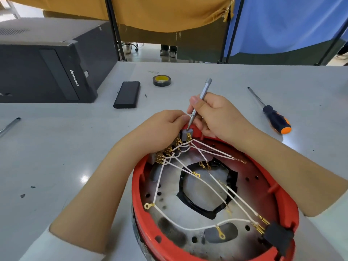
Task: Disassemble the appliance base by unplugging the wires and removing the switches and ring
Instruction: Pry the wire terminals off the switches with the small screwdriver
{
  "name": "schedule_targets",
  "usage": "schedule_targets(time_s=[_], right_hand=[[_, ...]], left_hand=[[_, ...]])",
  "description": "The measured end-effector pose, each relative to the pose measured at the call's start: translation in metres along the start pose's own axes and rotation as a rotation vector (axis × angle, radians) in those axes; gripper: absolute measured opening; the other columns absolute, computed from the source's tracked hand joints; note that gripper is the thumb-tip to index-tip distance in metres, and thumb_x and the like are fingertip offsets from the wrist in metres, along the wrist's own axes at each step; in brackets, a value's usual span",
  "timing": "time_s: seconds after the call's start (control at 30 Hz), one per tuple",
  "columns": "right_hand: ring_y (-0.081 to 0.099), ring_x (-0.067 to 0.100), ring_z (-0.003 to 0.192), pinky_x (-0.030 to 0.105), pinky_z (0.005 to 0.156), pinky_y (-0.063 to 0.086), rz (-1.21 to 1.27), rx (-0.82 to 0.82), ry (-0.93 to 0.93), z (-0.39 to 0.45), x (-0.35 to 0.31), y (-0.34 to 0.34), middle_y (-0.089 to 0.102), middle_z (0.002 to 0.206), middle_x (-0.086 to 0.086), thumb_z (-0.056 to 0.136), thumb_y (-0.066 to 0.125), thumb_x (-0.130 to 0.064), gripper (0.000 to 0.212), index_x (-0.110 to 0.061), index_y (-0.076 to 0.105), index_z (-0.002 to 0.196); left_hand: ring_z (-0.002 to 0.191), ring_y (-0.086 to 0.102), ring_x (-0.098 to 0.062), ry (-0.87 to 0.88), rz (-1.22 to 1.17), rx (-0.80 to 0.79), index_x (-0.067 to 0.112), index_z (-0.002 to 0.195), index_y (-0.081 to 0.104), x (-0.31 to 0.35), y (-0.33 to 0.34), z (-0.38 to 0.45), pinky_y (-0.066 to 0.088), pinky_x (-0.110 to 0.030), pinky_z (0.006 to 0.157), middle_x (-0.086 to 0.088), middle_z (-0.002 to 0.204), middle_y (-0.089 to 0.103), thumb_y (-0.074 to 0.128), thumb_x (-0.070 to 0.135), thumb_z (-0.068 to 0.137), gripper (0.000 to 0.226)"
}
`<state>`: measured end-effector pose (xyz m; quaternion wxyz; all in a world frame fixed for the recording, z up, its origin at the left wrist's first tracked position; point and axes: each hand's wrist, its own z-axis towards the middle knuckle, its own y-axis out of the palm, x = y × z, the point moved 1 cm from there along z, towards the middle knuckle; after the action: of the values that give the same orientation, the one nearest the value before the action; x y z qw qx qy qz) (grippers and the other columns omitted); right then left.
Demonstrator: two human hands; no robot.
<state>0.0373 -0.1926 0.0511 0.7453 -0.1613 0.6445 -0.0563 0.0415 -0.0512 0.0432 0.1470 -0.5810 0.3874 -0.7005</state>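
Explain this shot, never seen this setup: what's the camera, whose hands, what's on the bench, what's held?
One picture, from a camera worn on a person's head, looking down at their own bare hands. No robot. The red appliance base lies open on a grey table, white wires running to a row of switches at its far rim. The left hand grips the switches; the right hand holds a slim metal tool, tip on the end switch. Also on the table: an orange-handled screwdriver, a tape roll, a black slab, a computer case.
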Motion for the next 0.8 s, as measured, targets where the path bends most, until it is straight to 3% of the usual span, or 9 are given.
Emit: schedule_targets(time_s=[0.07,0.17,0.27,0.4,0.53,0.67,0.8], right_hand=[[0.039,0.008,0.03,0.015,0.036,0.033,-0.071,-0.037,-0.042,0.004,0.001,-0.001,0.054,0.048,0.0,0.101,0.043,-0.027,0.029,-0.012,0.057,0.081],[0.044,0.01,0.031,0.01,0.039,0.034,-0.062,-0.092,-0.078,0.006,0.005,-0.008,0.063,0.054,0.003,0.099,0.049,-0.028,0.026,-0.012,0.059,0.081],[0.05,0.013,0.033,0.01,0.04,0.036,0.025,-0.151,-0.081,0.005,0.012,-0.015,0.067,0.059,0.006,0.091,0.058,-0.031,0.022,-0.015,0.063,0.076],[0.058,0.013,0.04,0.006,0.041,0.037,-0.001,-0.155,-0.123,0.0,0.015,-0.02,0.071,0.066,0.004,0.088,0.062,-0.032,0.021,-0.026,0.066,0.068],[0.062,0.012,0.044,0.007,0.044,0.04,-0.046,-0.124,-0.149,-0.003,0.015,-0.022,0.072,0.068,0.005,0.089,0.061,-0.03,0.021,-0.025,0.063,0.069],[0.061,0.013,0.043,0.008,0.044,0.04,-0.082,-0.102,-0.145,-0.005,0.014,-0.022,0.071,0.067,0.004,0.091,0.059,-0.028,0.022,-0.02,0.06,0.07],[0.063,0.013,0.046,0.008,0.045,0.04,-0.158,-0.073,-0.16,-0.009,0.009,-0.021,0.071,0.066,0.004,0.09,0.057,-0.032,0.022,-0.022,0.059,0.071]], left_hand=[[0.084,0.061,-0.025,0.007,-0.023,-0.019,0.017,0.096,0.065,-0.005,-0.001,0.002,0.049,-0.041,0.082,-0.012,0.092,0.067,0.035,0.035,0.101,0.035],[0.084,0.061,-0.021,0.024,-0.007,-0.023,0.021,0.094,0.066,-0.008,-0.001,0.002,0.048,-0.041,0.082,-0.008,0.09,0.068,0.035,0.037,0.1,0.035],[0.082,0.062,-0.02,0.008,-0.031,-0.01,0.022,0.093,0.066,-0.009,-0.001,0.002,0.045,-0.033,0.075,-0.006,0.088,0.069,0.037,0.041,0.098,0.035],[0.05,0.05,-0.005,0.003,-0.051,0.013,0.031,0.084,0.064,-0.008,-0.001,0.001,0.042,-0.017,0.048,0.004,0.061,0.06,0.039,0.041,0.097,0.03],[0.064,0.057,-0.018,0.005,-0.082,0.008,0.036,0.086,0.064,-0.007,-0.001,0.0,0.044,-0.023,0.056,-0.003,0.073,0.066,0.039,0.042,0.096,0.028],[0.044,0.049,-0.003,-0.006,-0.083,0.01,0.038,0.083,0.063,-0.007,-0.001,-0.001,0.039,-0.012,0.042,0.006,0.057,0.058,0.04,0.041,0.097,0.028],[0.061,0.058,-0.011,-0.005,-0.077,0.009,0.04,0.084,0.063,-0.007,-0.001,-0.001,0.045,-0.018,0.056,0.001,0.075,0.066,0.04,0.042,0.096,0.027]])
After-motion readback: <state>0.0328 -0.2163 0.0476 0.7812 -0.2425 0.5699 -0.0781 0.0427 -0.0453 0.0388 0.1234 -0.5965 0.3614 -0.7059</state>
